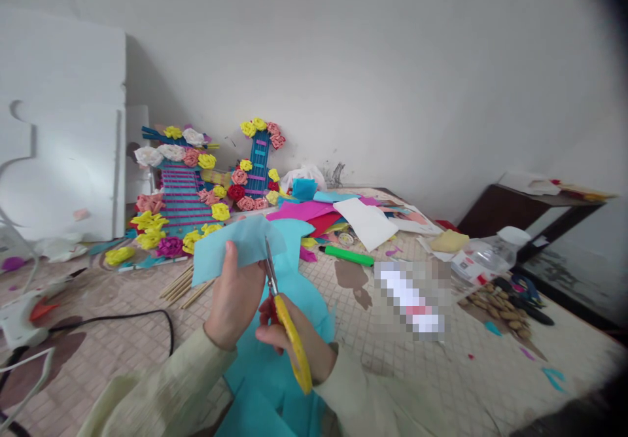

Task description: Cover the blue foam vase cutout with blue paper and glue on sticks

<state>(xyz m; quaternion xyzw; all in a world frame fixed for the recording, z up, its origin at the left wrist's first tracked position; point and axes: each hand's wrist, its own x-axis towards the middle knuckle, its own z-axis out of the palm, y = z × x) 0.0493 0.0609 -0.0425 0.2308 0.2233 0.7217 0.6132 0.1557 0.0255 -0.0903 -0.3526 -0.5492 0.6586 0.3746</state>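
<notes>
My left hand pinches a piece of light blue paper held up over the table. My right hand grips scissors with yellow and red handles. Their blades point up and touch the paper's right edge beside my left thumb. More light blue paper lies under both hands and runs toward the near edge. Pale sleeves cover both forearms.
Two blue stick frames decorated with paper roses stand at the back left. Coloured paper sheets, a green marker, wooden sticks, a glue gun with a black cable, nuts and a plastic bottle lie about. A dark side table stands at the right.
</notes>
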